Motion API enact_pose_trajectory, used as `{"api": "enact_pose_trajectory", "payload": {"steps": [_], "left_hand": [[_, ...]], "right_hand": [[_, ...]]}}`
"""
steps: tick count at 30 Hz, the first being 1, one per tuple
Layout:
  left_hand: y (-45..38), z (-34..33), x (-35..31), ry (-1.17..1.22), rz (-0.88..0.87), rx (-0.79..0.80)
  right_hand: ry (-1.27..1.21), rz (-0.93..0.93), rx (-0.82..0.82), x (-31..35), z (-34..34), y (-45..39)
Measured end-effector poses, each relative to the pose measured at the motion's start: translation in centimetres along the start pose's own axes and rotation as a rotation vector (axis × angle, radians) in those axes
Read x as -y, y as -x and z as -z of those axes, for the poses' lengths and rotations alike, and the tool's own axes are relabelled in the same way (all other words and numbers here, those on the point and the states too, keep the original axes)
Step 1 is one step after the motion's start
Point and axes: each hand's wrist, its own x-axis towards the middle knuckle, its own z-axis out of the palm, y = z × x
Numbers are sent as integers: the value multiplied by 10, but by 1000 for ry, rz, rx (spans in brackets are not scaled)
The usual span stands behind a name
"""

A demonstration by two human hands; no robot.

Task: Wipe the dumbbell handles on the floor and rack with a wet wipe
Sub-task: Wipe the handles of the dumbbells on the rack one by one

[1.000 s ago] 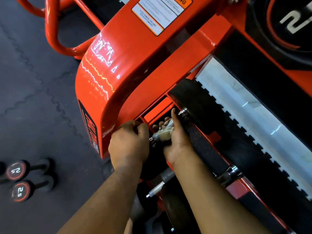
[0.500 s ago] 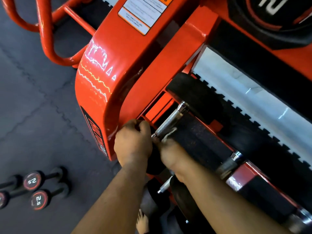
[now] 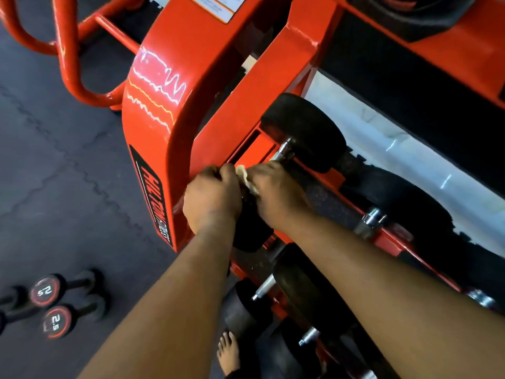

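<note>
Metal handle (image 3: 282, 154) gets wiped — right hand (image 3: 276, 192) curls round it with the wipe (image 3: 244, 175). Left hand (image 3: 211, 199) grips the near end (image 3: 250, 228) — best keep it steady.

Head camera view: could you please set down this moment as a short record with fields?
setting: orange steel dumbbell rack on dark rubber floor
left hand: fingers curled over the black near head of the racked dumbbell
right hand: grips the crumpled white wet wipe on the knurled steel dumbbell handle
floor items: two small black dumbbells marked 2.5
other: a bare foot by the rack base
</note>
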Motion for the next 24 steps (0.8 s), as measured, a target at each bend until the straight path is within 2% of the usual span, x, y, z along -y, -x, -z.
{"api": "enact_pose_trajectory", "payload": {"steps": [2,4,7,11,13,16,19,20,22,24], "left_hand": [[1,1,3,11,-10,-15],[0,-1,4,8,-7,-21],[2,2,6,30,-4,35],[17,11,20,9,-107,226],[45,27,30,-2,-202,288],[103,52,43,277,-276,525],[170,107,40,585,-93,870],[185,121,40,657,-63,919],[215,158,38,654,-50,956],[239,189,44,631,-38,943]], "right_hand": [[141,147,59,-4,-8,15],[227,200,88,-11,-10,31],[253,94,143,-11,2,56],[-99,-406,110,16,35,90],[-255,-544,51,43,60,110],[-563,-730,32,86,91,141],[-744,-806,42,137,127,177],[-798,-825,15,150,136,186],[-934,-848,-26,179,156,208],[-1056,-843,-20,200,169,229]]}}
